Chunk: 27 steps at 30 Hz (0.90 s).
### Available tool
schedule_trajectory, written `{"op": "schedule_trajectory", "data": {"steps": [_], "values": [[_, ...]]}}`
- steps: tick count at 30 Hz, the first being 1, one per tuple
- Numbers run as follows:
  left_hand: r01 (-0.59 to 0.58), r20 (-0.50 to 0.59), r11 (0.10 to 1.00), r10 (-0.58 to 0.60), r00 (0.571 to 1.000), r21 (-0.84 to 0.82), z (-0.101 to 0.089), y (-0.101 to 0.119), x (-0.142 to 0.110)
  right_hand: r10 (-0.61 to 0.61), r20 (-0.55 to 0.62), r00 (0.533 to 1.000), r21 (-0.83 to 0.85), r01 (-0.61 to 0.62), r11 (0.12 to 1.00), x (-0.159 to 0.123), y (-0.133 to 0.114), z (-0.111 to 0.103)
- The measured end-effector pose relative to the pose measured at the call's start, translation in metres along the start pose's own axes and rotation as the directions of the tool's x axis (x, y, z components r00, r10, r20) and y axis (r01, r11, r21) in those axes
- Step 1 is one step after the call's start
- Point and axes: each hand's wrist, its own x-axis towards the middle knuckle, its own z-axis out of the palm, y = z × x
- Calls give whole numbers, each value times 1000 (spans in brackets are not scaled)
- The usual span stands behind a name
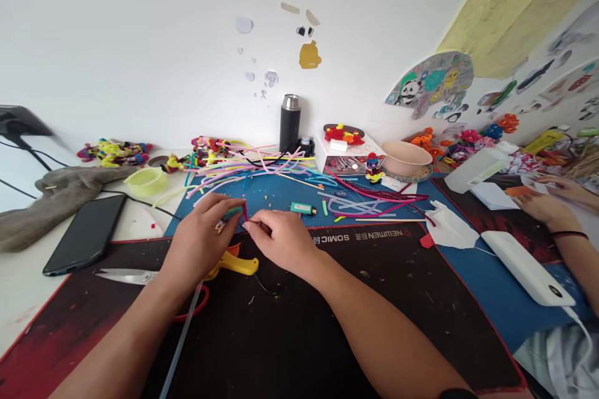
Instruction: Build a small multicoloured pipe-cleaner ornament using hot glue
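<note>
My left hand and my right hand meet over the far edge of a black desk mat. The fingers of my left hand are closed on a small green piece with a pink bit of pipe cleaner at its end. My right hand pinches that pink end from the right. Just below my left hand a yellow glue gun lies on the mat. A heap of coloured pipe cleaners is spread on the blue mat behind my hands.
Scissors and a black phone lie at the left. A dark flask, a white box and a beige bowl stand at the back. Another person's hands work at the right, near a white power bank.
</note>
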Motion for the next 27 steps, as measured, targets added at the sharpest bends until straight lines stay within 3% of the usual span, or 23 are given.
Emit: {"op": "schedule_trajectory", "data": {"steps": [4,18,27], "values": [[-40,39,999,40,998,-7,1,0,0,-26,-11,1000,-44,25,999,0,1,0],[57,161,998,-51,986,-36,-1,3,-2,-25,-68,997,-61,21,998,1,5,-4],[42,240,994,-17,971,-97,-6,8,-1,-22,-82,996,-79,16,997,2,8,-8]]}}
